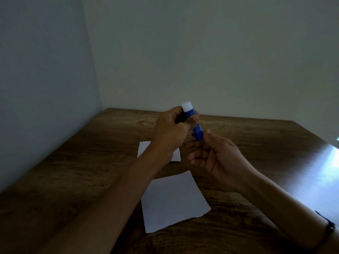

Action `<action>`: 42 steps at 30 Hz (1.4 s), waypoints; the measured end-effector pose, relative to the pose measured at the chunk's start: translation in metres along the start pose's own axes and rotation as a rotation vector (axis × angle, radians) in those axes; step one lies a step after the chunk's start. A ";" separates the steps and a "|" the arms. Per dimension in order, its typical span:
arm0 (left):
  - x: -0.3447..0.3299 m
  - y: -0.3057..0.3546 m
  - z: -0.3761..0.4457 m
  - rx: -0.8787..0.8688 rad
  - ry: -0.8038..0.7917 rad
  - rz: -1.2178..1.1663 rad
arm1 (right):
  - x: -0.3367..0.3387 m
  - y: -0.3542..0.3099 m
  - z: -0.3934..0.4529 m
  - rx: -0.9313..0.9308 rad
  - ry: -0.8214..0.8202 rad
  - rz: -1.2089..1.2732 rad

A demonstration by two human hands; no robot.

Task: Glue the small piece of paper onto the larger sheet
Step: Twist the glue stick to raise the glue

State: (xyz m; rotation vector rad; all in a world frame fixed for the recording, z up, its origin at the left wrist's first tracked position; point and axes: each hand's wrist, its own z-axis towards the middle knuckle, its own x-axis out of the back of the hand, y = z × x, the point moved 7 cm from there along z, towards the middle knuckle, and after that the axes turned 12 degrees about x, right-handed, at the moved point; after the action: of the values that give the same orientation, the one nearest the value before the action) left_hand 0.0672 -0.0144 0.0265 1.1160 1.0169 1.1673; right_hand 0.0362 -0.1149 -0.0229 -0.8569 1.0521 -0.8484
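Observation:
Both hands hold a blue glue stick (197, 132) with a white end (187, 106) up in the air over the table. My left hand (170, 132) wraps the upper part near the white end. My right hand (214, 153) pinches the lower blue end with thumb and fingers. Beneath the hands, the small white piece of paper (143, 149) lies flat, partly hidden by my left wrist. The larger white sheet (174, 200) lies nearer to me, its left edge covered by my left forearm.
The wooden table (82, 162) stands in a corner, with walls at the left and back. A bright reflection (326, 171) falls on its right side. A dark band (328, 226) is on my right wrist.

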 end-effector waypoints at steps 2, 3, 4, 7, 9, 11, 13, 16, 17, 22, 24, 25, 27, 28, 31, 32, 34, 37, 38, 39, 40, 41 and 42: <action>0.000 0.000 0.000 0.002 0.001 0.004 | 0.001 -0.002 0.001 0.039 0.010 -0.025; -0.001 -0.001 0.000 0.006 -0.005 0.003 | 0.002 -0.003 0.001 0.054 0.017 -0.040; -0.002 -0.001 -0.001 0.007 -0.010 0.004 | 0.003 -0.004 0.001 0.060 0.023 -0.044; -0.004 -0.001 -0.002 0.002 -0.016 0.010 | 0.004 -0.003 0.000 0.028 0.014 -0.022; -0.004 0.000 -0.002 0.000 -0.020 0.004 | 0.003 -0.001 -0.001 -0.006 -0.002 -0.016; -0.004 0.001 -0.003 -0.005 -0.026 -0.004 | 0.001 0.000 -0.001 -0.012 -0.012 -0.022; -0.003 0.002 -0.003 -0.012 -0.022 -0.009 | 0.000 -0.001 0.000 0.009 -0.006 -0.029; -0.003 0.002 -0.002 -0.014 -0.020 -0.019 | 0.003 -0.005 0.001 0.060 0.040 -0.044; -0.003 0.002 -0.002 -0.015 -0.022 -0.018 | 0.004 -0.006 0.001 0.065 0.047 -0.044; -0.005 0.002 -0.002 -0.037 -0.035 -0.017 | 0.005 -0.001 0.000 -0.004 0.033 -0.040; -0.005 0.002 -0.002 -0.041 -0.036 -0.021 | 0.005 -0.001 -0.001 -0.013 0.032 -0.052; -0.005 0.003 -0.002 -0.043 -0.037 -0.022 | 0.004 -0.001 -0.001 0.001 0.028 -0.057; -0.004 0.004 -0.002 -0.046 -0.037 -0.019 | 0.003 -0.005 0.000 0.045 0.019 -0.065; -0.004 0.004 -0.002 -0.045 -0.034 -0.018 | 0.002 -0.006 0.000 0.064 0.015 -0.072; -0.004 0.003 -0.002 -0.038 -0.028 -0.012 | 0.002 -0.006 0.000 0.059 0.011 -0.071; -0.004 0.002 -0.002 -0.032 -0.025 -0.006 | 0.002 -0.005 0.000 0.043 0.006 -0.068; -0.004 0.001 -0.002 -0.023 -0.024 -0.005 | 0.003 -0.002 -0.001 0.007 0.002 -0.083; -0.005 0.001 -0.002 -0.039 -0.032 0.001 | 0.003 0.000 0.000 -0.008 0.005 -0.095; -0.005 0.002 -0.002 -0.044 -0.033 0.009 | 0.002 -0.001 0.000 0.006 0.000 -0.091; -0.005 0.001 -0.002 -0.045 -0.032 0.013 | 0.001 -0.003 0.000 0.027 -0.004 -0.087; -0.004 0.001 -0.002 -0.045 -0.030 0.010 | 0.001 -0.005 0.001 0.051 -0.005 -0.093; -0.004 0.001 -0.002 -0.045 -0.029 0.002 | 0.001 -0.006 0.000 0.071 -0.003 -0.106; -0.004 0.001 -0.001 -0.048 -0.029 -0.001 | 0.002 -0.007 0.001 0.082 0.001 -0.119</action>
State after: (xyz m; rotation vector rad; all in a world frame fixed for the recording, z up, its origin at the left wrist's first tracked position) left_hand 0.0652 -0.0177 0.0275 1.0912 0.9625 1.1658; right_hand 0.0363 -0.1197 -0.0172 -0.8566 0.9675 -0.9852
